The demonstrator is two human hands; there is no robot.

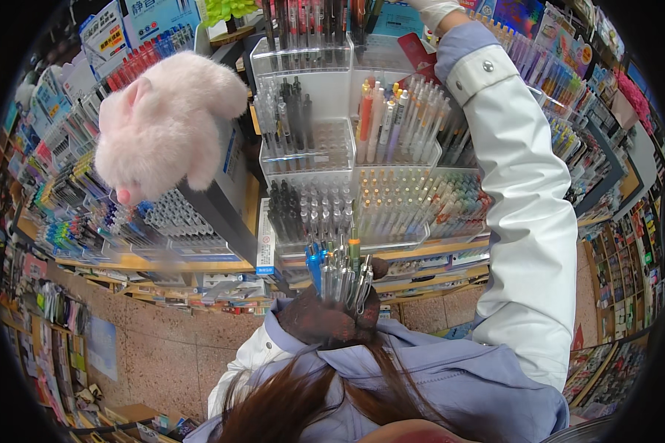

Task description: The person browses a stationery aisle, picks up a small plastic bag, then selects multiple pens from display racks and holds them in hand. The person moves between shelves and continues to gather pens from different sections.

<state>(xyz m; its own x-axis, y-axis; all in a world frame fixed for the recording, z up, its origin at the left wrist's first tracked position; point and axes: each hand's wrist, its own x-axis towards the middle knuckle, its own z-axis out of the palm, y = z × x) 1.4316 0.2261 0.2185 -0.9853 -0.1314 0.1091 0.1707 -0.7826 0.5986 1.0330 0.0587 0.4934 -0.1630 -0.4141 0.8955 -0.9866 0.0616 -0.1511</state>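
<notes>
My left hand (332, 315), in a dark glove, is closed around a bunch of pens (343, 271) close to my chest. The bunch has clear pens, blue ones and a green one with an orange band, all with their clips upward. My right arm stretches up past the clear tiered pen rack (393, 232). At the top edge my right hand (435, 11), in a white glove, is partly cut off, so its fingers and anything in them are hidden. Below it a dark red flat object (415, 52) leans over white and orange pens (388, 111) in the rack.
A pink plush animal (160, 122) lies on the pen display left of the rack. A small white and blue box (266, 238) stands at the shelf's front edge. More pen racks (565, 133) curve away to the right. Shelves of goods (626, 266) stand around the tiled floor (160, 343).
</notes>
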